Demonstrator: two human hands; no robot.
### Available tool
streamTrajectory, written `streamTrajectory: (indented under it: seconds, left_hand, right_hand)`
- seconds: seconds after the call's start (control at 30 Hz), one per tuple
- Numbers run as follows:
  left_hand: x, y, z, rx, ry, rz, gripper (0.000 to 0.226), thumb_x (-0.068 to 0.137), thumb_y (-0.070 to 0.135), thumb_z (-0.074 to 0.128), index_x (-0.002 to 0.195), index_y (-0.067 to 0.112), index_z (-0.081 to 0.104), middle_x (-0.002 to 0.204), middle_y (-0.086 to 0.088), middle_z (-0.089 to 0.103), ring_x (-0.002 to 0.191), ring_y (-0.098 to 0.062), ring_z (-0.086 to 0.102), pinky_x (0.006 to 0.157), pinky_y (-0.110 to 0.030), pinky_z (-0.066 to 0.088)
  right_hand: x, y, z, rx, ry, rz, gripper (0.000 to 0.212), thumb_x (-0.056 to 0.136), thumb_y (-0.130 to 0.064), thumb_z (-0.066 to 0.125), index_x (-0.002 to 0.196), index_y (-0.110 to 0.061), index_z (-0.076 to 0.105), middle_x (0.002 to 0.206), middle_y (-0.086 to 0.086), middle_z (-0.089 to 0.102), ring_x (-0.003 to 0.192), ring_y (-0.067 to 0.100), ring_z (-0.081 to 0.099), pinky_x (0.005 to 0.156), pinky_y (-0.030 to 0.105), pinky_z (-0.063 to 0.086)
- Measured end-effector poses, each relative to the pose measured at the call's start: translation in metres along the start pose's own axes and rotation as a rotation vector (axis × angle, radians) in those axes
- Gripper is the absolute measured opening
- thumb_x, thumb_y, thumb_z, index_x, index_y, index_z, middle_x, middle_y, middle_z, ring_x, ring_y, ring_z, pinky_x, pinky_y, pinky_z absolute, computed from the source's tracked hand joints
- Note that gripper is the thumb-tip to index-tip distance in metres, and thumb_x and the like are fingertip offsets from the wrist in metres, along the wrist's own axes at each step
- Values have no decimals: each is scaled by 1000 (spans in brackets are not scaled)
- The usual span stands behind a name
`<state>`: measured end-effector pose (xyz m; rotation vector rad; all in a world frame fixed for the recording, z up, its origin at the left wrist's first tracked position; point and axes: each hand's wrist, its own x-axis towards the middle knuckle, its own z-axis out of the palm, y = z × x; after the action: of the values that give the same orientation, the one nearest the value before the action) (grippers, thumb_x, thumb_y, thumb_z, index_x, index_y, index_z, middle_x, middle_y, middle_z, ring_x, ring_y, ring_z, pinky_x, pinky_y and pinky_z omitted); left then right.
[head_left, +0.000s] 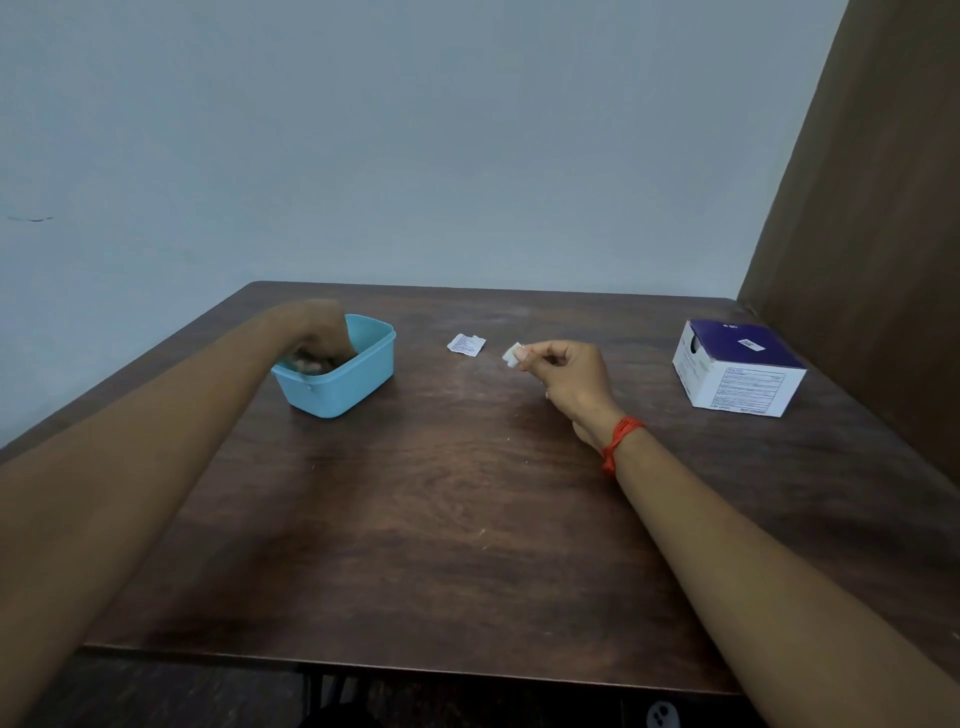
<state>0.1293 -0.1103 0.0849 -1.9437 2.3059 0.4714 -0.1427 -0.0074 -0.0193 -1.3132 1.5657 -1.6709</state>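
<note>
A light blue plastic tub (358, 379) stands on the left of the dark wooden table (441, 493). My left hand (318, 338) reaches down into it; its fingertips are inside and blurred, so whether they hold anything is unclear. My right hand (566, 379) hovers over the table's middle and pinches a small white folded pad (511, 354) between thumb and forefinger. A torn white printed wrapper (466, 344) lies flat on the table just left of that pad.
A purple and white cardboard box (737, 369) sits at the right of the table, close to a brown panel (872, 234). A pale wall (415, 145) stands behind the far edge. An orange thread band (621, 441) circles my right wrist.
</note>
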Motion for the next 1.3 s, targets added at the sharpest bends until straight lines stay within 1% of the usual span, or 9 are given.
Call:
streamTrajectory:
  seconds: [0.13,0.2,0.27,0.37,0.63,0.93,1.1,1.2,1.3]
  left_hand:
    - [-16,8,-30,21,140,64,28,98,24,63,93,-2,73,76,-11,71,56,-22,59,49,-24,45]
    - [-24,10,-46,-4,272,129,32,100,27,61,93,-1,73,85,-13,75,77,-30,72,70,-30,57]
    - [-28,10,-58,-149,410,205,29,99,28,63,93,1,71,91,-16,76,90,-34,74,83,-40,59]
    - [-36,19,-61,-511,477,340,19,100,27,60,95,9,60,89,-14,74,79,-32,74,76,-45,61]
    - [-45,72,22,-880,152,481,24,102,38,56,100,14,56,55,0,57,41,-20,59,35,-19,35]
    - [-24,89,84,-1416,-255,323,16,105,8,48,103,6,64,78,-6,53,65,-12,51,45,-17,44]
    - [-15,85,102,-1507,-250,365,37,100,-8,49,135,3,54,90,-9,66,77,-14,61,62,-23,52]
    - [-14,85,102,-1535,-253,447,38,100,-4,52,132,17,52,107,-20,74,82,-19,68,67,-27,53]
    - [-13,84,100,-1606,-229,431,33,100,-2,52,125,20,53,98,-16,76,69,-17,65,57,-27,50]
  right_hand:
    - [-1,-1,0,4,-1,0,18,87,-28,78,69,-25,77,86,-10,78,70,-6,63,59,15,39]
    - [-1,-1,-1,-2,3,3,17,86,-30,78,71,-25,78,86,-11,78,75,-4,66,60,15,40]
    - [-2,-1,-1,8,-1,-7,16,87,-30,78,72,-23,79,86,-10,79,81,-2,68,59,13,41]
    - [-3,-3,-1,52,-4,-21,18,88,-25,77,71,-22,78,83,-11,78,72,-8,67,53,7,42]
    - [-6,-11,-5,157,31,40,16,92,-27,73,80,-17,78,88,-11,79,58,-5,58,48,17,40]
    - [-6,-13,-5,182,65,143,11,95,-22,69,96,-15,78,82,-5,77,50,2,43,49,20,41]
    - [-8,-15,-5,174,49,114,14,97,-18,65,87,-22,75,80,-6,76,49,2,42,48,20,40]
    - [-7,-15,-6,171,21,108,11,96,-19,67,92,-20,77,81,-6,76,52,4,43,48,20,41]
    - [-7,-14,-1,185,16,132,10,94,-18,69,95,-13,78,85,1,76,55,6,44,49,22,41]
